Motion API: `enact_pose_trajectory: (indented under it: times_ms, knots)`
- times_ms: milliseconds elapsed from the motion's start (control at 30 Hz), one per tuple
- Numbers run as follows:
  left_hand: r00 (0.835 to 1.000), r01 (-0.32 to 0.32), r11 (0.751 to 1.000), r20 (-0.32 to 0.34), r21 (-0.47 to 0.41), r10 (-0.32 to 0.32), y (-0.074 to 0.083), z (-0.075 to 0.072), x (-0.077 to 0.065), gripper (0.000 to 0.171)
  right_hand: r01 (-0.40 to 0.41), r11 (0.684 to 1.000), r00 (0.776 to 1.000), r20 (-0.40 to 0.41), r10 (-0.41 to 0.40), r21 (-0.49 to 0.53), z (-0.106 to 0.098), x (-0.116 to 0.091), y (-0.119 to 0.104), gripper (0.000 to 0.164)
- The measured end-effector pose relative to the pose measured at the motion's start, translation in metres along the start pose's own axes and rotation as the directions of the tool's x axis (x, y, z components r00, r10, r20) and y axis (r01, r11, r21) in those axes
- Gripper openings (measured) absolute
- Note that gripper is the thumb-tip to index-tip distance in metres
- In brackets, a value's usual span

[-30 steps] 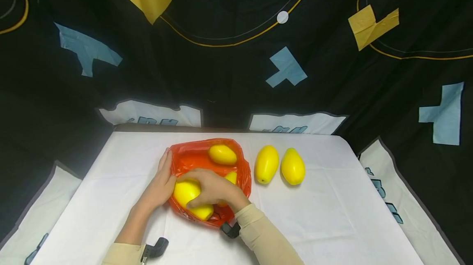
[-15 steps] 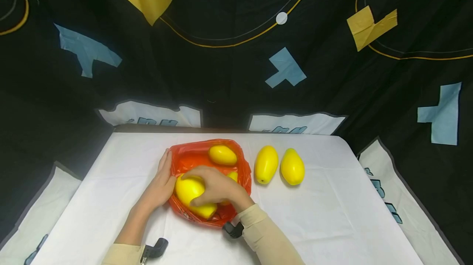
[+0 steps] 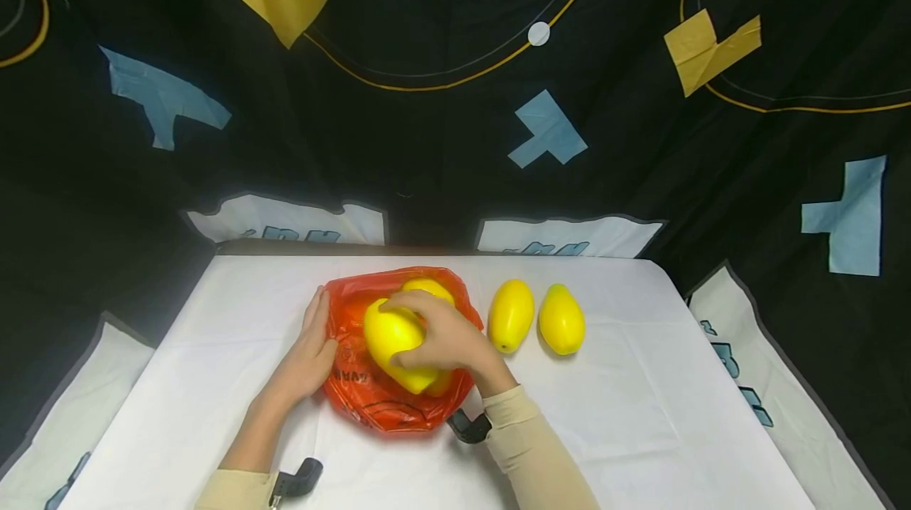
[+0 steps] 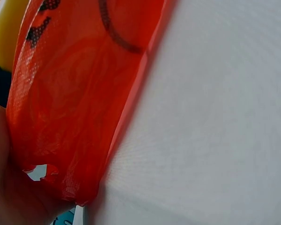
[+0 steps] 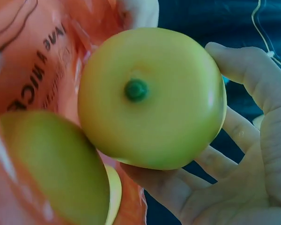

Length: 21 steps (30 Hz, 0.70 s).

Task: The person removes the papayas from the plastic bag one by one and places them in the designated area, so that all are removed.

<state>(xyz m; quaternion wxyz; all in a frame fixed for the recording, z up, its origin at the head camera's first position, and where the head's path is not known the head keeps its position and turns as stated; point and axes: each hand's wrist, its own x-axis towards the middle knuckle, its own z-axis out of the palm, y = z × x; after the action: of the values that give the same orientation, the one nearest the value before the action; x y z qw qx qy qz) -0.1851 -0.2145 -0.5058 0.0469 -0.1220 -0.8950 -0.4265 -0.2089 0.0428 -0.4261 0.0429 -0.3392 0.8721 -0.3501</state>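
An orange-red plastic bag (image 3: 349,395) stands wide-mouthed on the white table. My right hand (image 3: 451,336) grips a large, smooth yellow mango-like fruit (image 3: 391,336) over the bag's mouth. In the right wrist view that fruit (image 5: 150,98) turns its green stem end to the camera, thumb and fingers around its side. Another yellow fruit (image 5: 51,164) lies in the bag beside it. At the back of the bag a further fruit (image 3: 427,286) is partly covered by my right hand. My left hand (image 3: 309,356) holds the bag's left rim between thumb and extended fingers.
Two more yellow fruits, one oval (image 3: 511,316) and one pear-shaped (image 3: 562,320), lie on the white tabletop (image 3: 655,399) right of the bag. A black curtain (image 3: 427,154) with taped patches hangs behind the table.
My right hand has raised the gripped fruit and carried it to the right and back, from the bag's lower left. The bag's front wall has risen. My left hand stays put.
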Motion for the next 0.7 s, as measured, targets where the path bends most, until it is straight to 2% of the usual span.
enact_pose_trajectory:
  times_ms: [333, 700]
  knots:
    - [1.000, 0.013, 1.000, 0.011, -0.009, -0.013, -0.002, 0.002, -0.001, 0.077, -0.052, 0.997, 0.992, -0.107, 0.059, 0.065, -0.024, -0.012, 0.014, 0.067]
    - [1.000, -0.001, 1.000, 0.001, 0.000, 0.001, 0.000, 0.001, 0.000, 0.077, -0.104, 0.985, 0.969, -0.209, 0.132, 0.137, -0.048, -0.028, 0.031, 0.064]
